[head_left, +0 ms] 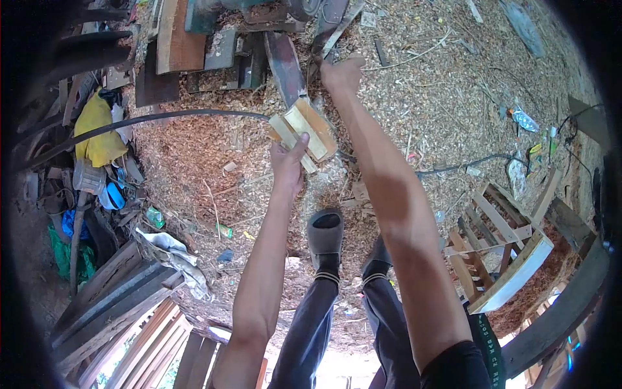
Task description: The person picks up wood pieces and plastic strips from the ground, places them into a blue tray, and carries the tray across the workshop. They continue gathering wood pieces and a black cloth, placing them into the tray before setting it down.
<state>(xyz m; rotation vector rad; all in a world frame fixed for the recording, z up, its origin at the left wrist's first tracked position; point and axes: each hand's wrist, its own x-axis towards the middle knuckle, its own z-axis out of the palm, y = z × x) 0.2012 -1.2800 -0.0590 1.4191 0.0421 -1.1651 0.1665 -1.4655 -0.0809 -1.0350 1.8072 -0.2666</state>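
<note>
My left hand (pixel 289 165) is closed on a narrow pale wooden strip (pixel 293 144), with the thumb pressed on top. Right beside it, a second pale wooden strip (pixel 306 132) lies along a wider brown wood block (pixel 319 123). These pieces are at the near end of a dark, worn beam (pixel 285 65). Farther forward, my right hand (pixel 342 74) is at a dark upright piece (pixel 320 48) beside the machine. One digit points right while the other fingers look curled; what they grip is hidden.
A black cable (pixel 175 113) crosses from the left to the wood pieces. Dark machinery with wooden boards (pixel 181 39) stands at the top. Wood shavings cover the ground. A slatted wooden frame (pixel 499 240) lies at right, a yellow sack (pixel 97 133) at left. My feet stand below the pieces.
</note>
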